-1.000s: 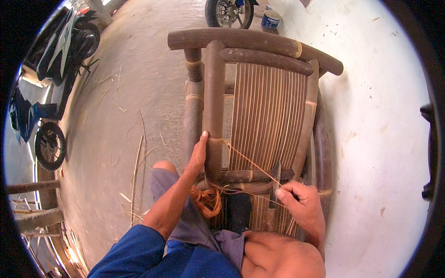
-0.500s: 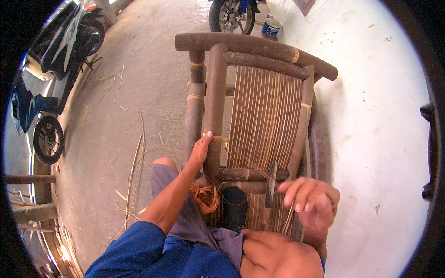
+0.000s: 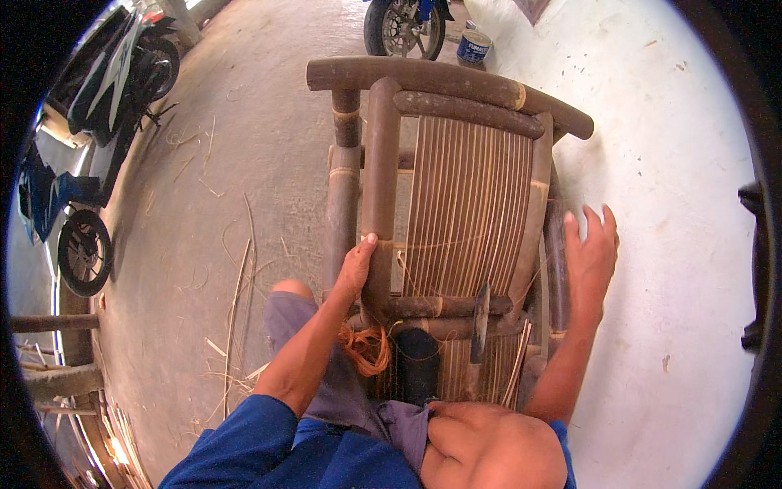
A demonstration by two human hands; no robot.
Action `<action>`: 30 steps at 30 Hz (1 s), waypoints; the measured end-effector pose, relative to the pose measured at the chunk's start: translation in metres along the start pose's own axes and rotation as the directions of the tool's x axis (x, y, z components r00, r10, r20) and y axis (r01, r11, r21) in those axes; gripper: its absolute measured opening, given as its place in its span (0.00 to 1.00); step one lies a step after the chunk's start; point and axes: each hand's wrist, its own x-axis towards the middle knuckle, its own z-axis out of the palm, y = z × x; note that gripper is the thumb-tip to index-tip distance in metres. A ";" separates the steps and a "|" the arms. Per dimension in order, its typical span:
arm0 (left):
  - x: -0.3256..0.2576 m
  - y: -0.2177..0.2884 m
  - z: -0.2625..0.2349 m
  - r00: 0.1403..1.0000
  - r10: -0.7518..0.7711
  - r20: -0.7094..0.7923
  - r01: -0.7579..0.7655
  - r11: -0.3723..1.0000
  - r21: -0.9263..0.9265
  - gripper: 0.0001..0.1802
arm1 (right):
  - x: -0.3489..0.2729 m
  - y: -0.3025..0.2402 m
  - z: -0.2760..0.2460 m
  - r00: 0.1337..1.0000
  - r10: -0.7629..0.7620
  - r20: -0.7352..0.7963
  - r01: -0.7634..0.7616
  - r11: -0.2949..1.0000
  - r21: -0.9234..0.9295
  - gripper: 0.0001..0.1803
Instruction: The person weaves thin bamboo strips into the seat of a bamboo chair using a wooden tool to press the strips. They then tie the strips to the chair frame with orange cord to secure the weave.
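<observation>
A brown bamboo chair with a back of thin slats fills the middle. My left hand is closed round its left back post, thumb on top and the other fingers mostly hidden. Beside the chair's right bamboo rail, my right hand is open with fingers stretched out; whether it touches the rail I cannot tell. A thin strand runs across the slats. A dark flat blade stands at the lower crossbar. Orange twine hangs in a loose bundle near the lower left corner.
Thin strips stand by my right thigh. Scraps and long canes lie on the floor at left. A motorbike is at far left, and a wheel and paint can are beyond the chair. A white wall borders the right.
My right hand has moved away from beside the blade, outward and up to the chair's right rail, and its fingers have spread. The left hand keeps its hold on the post.
</observation>
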 end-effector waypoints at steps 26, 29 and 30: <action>0.004 -0.009 -0.002 1.000 0.007 -0.026 -0.007 1.000 -0.009 0.46 | -0.140 -0.136 0.055 0.691 -0.599 0.405 -0.153 0.426 0.892 0.19; 0.007 -0.014 -0.002 0.998 0.048 -0.027 -0.049 0.999 -0.021 0.44 | -0.147 -0.132 0.052 0.735 -0.587 0.339 -0.071 0.430 0.900 0.18; 0.009 -0.015 -0.002 0.999 0.028 -0.029 -0.029 0.999 -0.027 0.43 | -0.146 -0.131 0.053 0.688 -0.636 0.349 -0.067 0.423 0.904 0.17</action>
